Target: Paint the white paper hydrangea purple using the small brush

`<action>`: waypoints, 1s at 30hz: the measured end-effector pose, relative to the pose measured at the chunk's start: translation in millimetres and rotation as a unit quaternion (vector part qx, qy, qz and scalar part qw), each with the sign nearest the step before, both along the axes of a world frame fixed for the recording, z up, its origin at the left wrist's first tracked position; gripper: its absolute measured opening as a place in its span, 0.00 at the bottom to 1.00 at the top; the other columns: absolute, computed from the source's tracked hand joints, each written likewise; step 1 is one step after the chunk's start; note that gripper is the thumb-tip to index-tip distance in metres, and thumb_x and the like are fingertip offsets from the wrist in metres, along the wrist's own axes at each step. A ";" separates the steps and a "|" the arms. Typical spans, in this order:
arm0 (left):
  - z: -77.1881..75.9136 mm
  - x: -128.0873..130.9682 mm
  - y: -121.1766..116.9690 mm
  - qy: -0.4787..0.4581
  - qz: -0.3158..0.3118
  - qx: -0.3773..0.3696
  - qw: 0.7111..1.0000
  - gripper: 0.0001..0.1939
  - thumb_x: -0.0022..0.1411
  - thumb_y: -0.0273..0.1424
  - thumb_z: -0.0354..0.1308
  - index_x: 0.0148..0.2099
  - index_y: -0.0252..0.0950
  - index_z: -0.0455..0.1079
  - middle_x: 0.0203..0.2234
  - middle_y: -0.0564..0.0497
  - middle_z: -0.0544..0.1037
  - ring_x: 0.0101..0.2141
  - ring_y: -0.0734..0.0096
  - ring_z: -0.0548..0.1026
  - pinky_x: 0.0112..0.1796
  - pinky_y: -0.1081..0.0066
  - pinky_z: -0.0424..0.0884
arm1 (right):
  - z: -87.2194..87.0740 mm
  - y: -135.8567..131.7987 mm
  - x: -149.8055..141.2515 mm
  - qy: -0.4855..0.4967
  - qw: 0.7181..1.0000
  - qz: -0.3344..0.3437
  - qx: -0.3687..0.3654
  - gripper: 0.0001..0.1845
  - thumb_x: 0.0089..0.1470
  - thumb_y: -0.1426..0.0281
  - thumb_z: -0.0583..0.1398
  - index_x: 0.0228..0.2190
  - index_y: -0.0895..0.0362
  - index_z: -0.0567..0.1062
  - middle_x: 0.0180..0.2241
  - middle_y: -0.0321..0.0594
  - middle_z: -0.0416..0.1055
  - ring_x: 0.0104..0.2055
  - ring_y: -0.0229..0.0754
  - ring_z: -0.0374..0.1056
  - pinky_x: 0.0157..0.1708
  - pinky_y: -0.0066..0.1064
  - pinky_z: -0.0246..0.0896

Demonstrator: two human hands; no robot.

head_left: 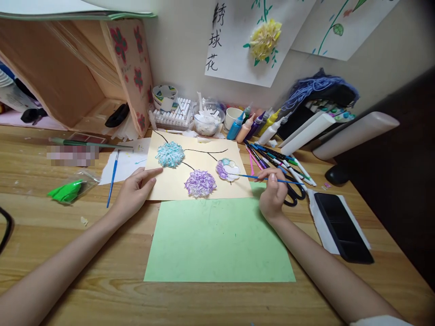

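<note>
My right hand (273, 194) is closed round a thin blue paintbrush (251, 176). The brush tip is at a small white flower-shaped palette (234, 164), which has purple and teal paint in its wells. The palette sits on the right part of a cream sheet of paper (166, 188) with thin dark branch lines. Stuck on that sheet are a ruffled turquoise flower (170, 155) and a ruffled purple and white flower (200, 183). At the sheet's left edge rests my left hand (136, 188), its index finger stretched onto the paper and its thumb apart.
Green paper (217, 240) lies in front. Scissors (295, 194), several pens (272, 156) and a phone (343, 226) are at right. Paint bottles (234, 127) and a bowl of paper scraps (207, 122) stand behind. Another brush (113, 179) and a green packet (68, 191) lie left.
</note>
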State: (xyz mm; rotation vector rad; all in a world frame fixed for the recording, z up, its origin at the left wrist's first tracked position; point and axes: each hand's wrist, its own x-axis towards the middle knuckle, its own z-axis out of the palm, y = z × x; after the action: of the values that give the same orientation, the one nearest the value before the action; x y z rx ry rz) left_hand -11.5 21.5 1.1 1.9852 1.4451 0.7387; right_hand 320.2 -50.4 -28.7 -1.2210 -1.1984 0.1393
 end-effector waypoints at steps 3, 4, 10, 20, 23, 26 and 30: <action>0.5 0.1 0.2 0.006 -0.001 0.006 1.000 0.21 0.62 0.39 0.49 0.52 0.39 0.74 0.29 0.51 0.69 0.33 0.62 0.70 0.40 0.63 0.70 | -2.1 -0.6 -1.8 -0.003 0.999 0.018 -0.034 0.18 0.63 0.63 0.49 0.26 0.54 0.70 0.26 0.37 0.68 0.29 0.40 0.66 0.32 0.35 0.60; 0.9 0.3 0.2 0.007 0.000 0.006 1.000 0.21 0.62 0.39 0.49 0.52 0.38 0.74 0.29 0.51 0.68 0.33 0.62 0.70 0.40 0.63 0.70 | -2.8 -0.8 -2.3 -0.003 0.999 0.025 -0.045 0.18 0.63 0.62 0.49 0.25 0.54 0.70 0.26 0.36 0.68 0.30 0.40 0.66 0.33 0.35 0.60; 2.4 1.0 0.1 0.010 0.001 -0.001 1.000 0.22 0.62 0.39 0.49 0.53 0.36 0.74 0.29 0.51 0.67 0.34 0.62 0.70 0.41 0.63 0.69 | -2.5 0.5 -3.0 0.021 0.995 0.044 -0.084 0.18 0.64 0.61 0.49 0.27 0.54 0.71 0.27 0.35 0.68 0.29 0.38 0.66 0.33 0.32 0.61; 1.2 0.6 -0.1 0.017 0.002 -0.003 1.000 0.21 0.63 0.39 0.49 0.53 0.38 0.74 0.29 0.51 0.67 0.34 0.62 0.69 0.40 0.63 0.69 | -1.4 6.8 -2.1 0.081 0.989 0.072 -0.104 0.17 0.63 0.63 0.50 0.26 0.55 0.69 0.26 0.35 0.67 0.29 0.37 0.66 0.31 0.30 0.63; 1.2 0.5 0.4 0.014 0.002 -0.005 1.000 0.21 0.63 0.39 0.49 0.53 0.38 0.74 0.30 0.50 0.68 0.35 0.62 0.69 0.41 0.62 0.69 | -1.2 6.7 -2.2 0.083 0.987 0.082 -0.108 0.17 0.63 0.62 0.50 0.26 0.54 0.69 0.26 0.35 0.67 0.29 0.38 0.66 0.32 0.31 0.63; 1.1 0.5 0.3 0.011 0.002 -0.004 1.000 0.21 0.62 0.39 0.49 0.52 0.39 0.74 0.30 0.51 0.68 0.35 0.62 0.69 0.41 0.63 0.69 | -0.1 6.1 -3.0 0.077 0.986 0.089 -0.115 0.17 0.63 0.60 0.50 0.26 0.54 0.70 0.25 0.35 0.67 0.29 0.38 0.66 0.32 0.32 0.63; 1.7 1.0 -0.6 0.015 0.006 0.000 1.000 0.21 0.62 0.39 0.49 0.52 0.40 0.74 0.28 0.52 0.66 0.34 0.62 0.69 0.40 0.64 0.69 | 0.7 5.4 -4.1 0.066 0.986 0.096 -0.119 0.17 0.62 0.60 0.51 0.27 0.55 0.70 0.26 0.35 0.67 0.29 0.37 0.65 0.32 0.31 0.63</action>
State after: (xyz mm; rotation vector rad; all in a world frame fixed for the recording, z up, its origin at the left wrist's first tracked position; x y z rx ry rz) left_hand -10.5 20.9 2.8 1.9965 1.4746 0.7173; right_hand 316.1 -44.9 -27.9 -1.2789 -1.2059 0.5124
